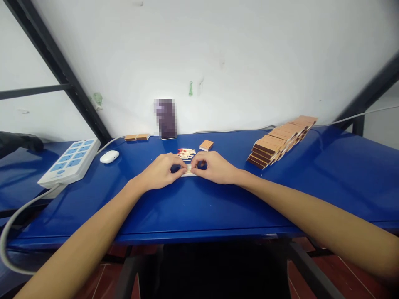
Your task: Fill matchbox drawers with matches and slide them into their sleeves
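A small white matchbox tray (189,175) with pale matchsticks in it lies on the blue table, between my two hands. My left hand (163,171) is closed in a pinch at the tray's left end, thumb and forefinger together. At its right end my right hand (215,168) pinches in the same way. The fingertips cover part of the tray and its sticks. Just beyond the hands is a loose heap of red-tipped matches (186,153). A matchbox cover (206,145), orange-brown on top, sits behind my right hand.
Stacked matchboxes (280,139) lean in a row at the right. Further matchboxes (137,137) lie by the wall, near an upright blurred phone (166,118). A white earbud case (109,156) and a power strip (71,162) with its cable are on the left.
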### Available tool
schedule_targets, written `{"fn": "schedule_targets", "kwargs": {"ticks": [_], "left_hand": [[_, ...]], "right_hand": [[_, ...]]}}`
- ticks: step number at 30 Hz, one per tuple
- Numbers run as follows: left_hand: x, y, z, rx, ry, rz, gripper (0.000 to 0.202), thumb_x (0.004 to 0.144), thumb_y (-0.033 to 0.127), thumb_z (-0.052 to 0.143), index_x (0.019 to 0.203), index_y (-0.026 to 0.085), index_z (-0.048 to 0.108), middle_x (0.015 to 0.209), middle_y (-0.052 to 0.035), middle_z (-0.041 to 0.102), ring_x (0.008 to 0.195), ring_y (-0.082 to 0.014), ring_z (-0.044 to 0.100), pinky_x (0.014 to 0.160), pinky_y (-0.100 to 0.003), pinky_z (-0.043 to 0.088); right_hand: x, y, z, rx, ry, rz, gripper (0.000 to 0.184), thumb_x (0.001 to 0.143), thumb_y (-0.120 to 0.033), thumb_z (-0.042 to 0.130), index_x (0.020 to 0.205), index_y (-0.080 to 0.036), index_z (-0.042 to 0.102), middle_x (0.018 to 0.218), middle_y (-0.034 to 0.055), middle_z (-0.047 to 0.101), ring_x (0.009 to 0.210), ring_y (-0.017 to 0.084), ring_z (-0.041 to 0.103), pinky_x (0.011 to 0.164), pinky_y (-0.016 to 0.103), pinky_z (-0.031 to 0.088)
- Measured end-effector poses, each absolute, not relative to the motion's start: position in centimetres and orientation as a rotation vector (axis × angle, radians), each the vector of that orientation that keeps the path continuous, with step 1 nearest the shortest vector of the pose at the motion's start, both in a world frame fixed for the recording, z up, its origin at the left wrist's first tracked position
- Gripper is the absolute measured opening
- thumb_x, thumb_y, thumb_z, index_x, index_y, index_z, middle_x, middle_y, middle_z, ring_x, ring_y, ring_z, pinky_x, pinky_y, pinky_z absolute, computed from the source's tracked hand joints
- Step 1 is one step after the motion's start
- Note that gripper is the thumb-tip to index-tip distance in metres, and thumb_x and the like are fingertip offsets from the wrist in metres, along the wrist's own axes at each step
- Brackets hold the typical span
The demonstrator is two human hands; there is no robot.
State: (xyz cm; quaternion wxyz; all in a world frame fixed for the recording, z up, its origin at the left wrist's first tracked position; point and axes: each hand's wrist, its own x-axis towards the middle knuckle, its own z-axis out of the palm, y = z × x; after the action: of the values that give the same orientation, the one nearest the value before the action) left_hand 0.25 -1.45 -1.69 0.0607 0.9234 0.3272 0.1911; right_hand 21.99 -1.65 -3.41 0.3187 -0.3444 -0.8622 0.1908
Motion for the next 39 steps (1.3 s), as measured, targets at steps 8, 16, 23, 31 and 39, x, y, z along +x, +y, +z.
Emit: {"fn": "schedule_targets", "kwargs": {"ticks": [8, 16, 23, 31, 39], "left_hand": [[0.2, -1.7, -1.6, 2.659, 1.034, 0.593, 0.02, 0.086, 0.033, 0.055, 0.092, 0.021, 0.07, 0.091, -0.0013, 0.07, 0.078, -0.0158, 0.061, 0.073, -0.03, 0.047], [0.3, -1.5, -1.7, 2.676, 1.104, 0.601, 0.021, 0.087, 0.034, 0.052, 0.088, 0.021, 0.069, 0.088, -0.0021, 0.068, 0.079, -0.0164, 0.059, 0.072, -0.03, 0.045], [0.4, -1.7, -1.6, 2.611, 1.054, 0.565, 0.019, 0.084, 0.032, 0.053, 0.089, 0.02, 0.068, 0.085, -0.0018, 0.066, 0.074, -0.0155, 0.057, 0.068, -0.029, 0.044], [0.3, -1.3, -1.7, 2.526, 1.09, 0.691, 0.019, 0.088, 0.028, 0.048, 0.089, 0.019, 0.064, 0.09, -0.0013, 0.066, 0.079, -0.0156, 0.058, 0.07, -0.028, 0.045], [-0.8, 0.8, -3.2, 2.673, 1.407, 0.741, 0.02, 0.087, 0.024, 0.048, 0.097, 0.019, 0.064, 0.087, -0.0026, 0.062, 0.075, -0.017, 0.057, 0.07, -0.032, 0.044]], "right_hand": [[22.1, -1.6, -3.3, -0.941, -2.235, 0.636, 0.007, 0.077, -0.014, 0.058, 0.077, -0.017, 0.065, 0.077, 0.0001, 0.065, 0.072, 0.013, 0.057, 0.069, 0.026, 0.043], [22.0, -1.4, -3.7, -0.936, -2.217, 0.636, 0.013, 0.079, -0.015, 0.056, 0.086, -0.018, 0.066, 0.081, 0.0002, 0.066, 0.073, 0.013, 0.058, 0.068, 0.026, 0.043], [21.7, -1.8, -3.7, -1.016, -2.202, 0.621, 0.011, 0.076, -0.016, 0.058, 0.081, -0.018, 0.069, 0.078, 0.0005, 0.065, 0.071, 0.013, 0.057, 0.068, 0.026, 0.042], [21.8, -1.3, -3.8, -1.043, -2.117, 0.628, 0.01, 0.08, -0.015, 0.052, 0.081, -0.018, 0.061, 0.077, 0.0002, 0.064, 0.068, 0.013, 0.056, 0.064, 0.025, 0.041], [22.5, 0.7, -4.4, -1.08, -2.277, 0.344, 0.016, 0.084, -0.013, 0.052, 0.095, -0.016, 0.064, 0.067, -0.0018, 0.056, 0.063, 0.013, 0.051, 0.064, 0.026, 0.037]]}}
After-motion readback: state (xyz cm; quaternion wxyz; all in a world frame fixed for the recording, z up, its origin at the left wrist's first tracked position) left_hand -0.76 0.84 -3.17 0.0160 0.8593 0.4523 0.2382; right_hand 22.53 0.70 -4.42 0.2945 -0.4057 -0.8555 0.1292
